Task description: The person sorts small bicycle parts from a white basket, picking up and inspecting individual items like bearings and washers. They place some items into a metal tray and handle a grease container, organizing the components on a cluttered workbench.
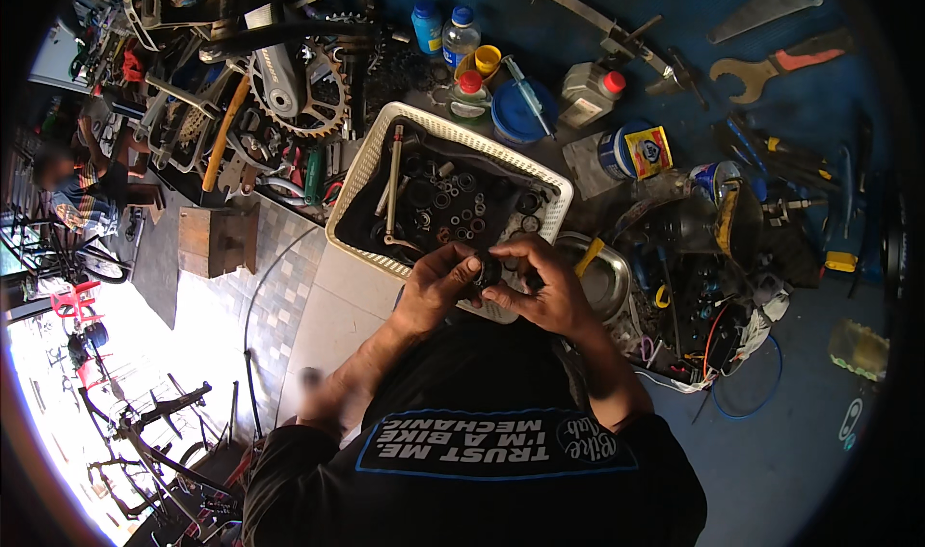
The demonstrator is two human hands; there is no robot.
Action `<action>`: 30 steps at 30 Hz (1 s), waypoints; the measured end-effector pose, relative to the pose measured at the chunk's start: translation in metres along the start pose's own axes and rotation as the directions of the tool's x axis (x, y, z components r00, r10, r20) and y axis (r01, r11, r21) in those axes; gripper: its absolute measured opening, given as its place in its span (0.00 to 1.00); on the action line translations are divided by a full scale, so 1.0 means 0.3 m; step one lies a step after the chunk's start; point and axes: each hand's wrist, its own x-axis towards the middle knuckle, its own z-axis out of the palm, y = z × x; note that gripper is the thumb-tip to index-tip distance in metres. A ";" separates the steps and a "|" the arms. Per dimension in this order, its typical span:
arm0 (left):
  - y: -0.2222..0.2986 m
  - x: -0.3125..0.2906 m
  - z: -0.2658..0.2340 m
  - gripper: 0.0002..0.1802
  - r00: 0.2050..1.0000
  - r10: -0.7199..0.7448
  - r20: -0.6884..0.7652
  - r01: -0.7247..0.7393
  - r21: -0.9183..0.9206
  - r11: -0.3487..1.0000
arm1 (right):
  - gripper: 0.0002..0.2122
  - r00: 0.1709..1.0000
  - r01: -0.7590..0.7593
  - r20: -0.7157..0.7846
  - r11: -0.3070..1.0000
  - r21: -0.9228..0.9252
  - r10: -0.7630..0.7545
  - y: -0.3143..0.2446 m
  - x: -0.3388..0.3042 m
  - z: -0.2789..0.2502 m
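Clock centred on the hands, twelve pointing away from the worker. Largest first: the worker in a black printed T-shirt (pixel 501 393) at six, head out of my sight. Next, a cream perforated plastic basket (pixel 358 179), mainly at eleven, lined with dark cloth. At nine, a brown wooden box (pixel 205 241) on the floor. Between ten and eleven, a silver-and-black toothed bicycle crankset (pixel 281 92) amid heaped parts. At three, just beside the basket, a shiny oval metal tray (pixel 617 301).

Left hand (pixel 438 285): thumb and fingers pinching a small, dark, round part (pixel 488 271). Right hand (pixel 544 289): thumb and forefinger closed on it from the other side. The part sits between both hands, over the basket's near edge (exact shape unclear to me; fingers cover much of it).

Inside the basket, at ten, a slim silver bent-ended metal tool (pixel 394 186). Smallest: scattered metal and black rings (pixel 443 200), towards eleven.
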 end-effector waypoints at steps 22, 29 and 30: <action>-0.007 -0.001 0.002 0.09 0.952 0.278 0.129 -0.307 0.387 0.870 | 0.26 0.978 0.162 -0.070 0.927 -0.340 -0.197 0.017 -0.076 -0.010; -0.045 0.021 -0.007 0.07 0.972 0.157 0.177 -0.209 0.337 0.918 | 0.26 0.956 0.263 0.024 0.820 -0.508 -0.292 0.022 -0.108 -0.027; -0.056 0.022 -0.005 0.07 0.967 0.179 0.182 -0.232 0.331 0.915 | 0.26 0.963 0.238 0.006 0.834 -0.498 -0.270 0.026 -0.116 -0.027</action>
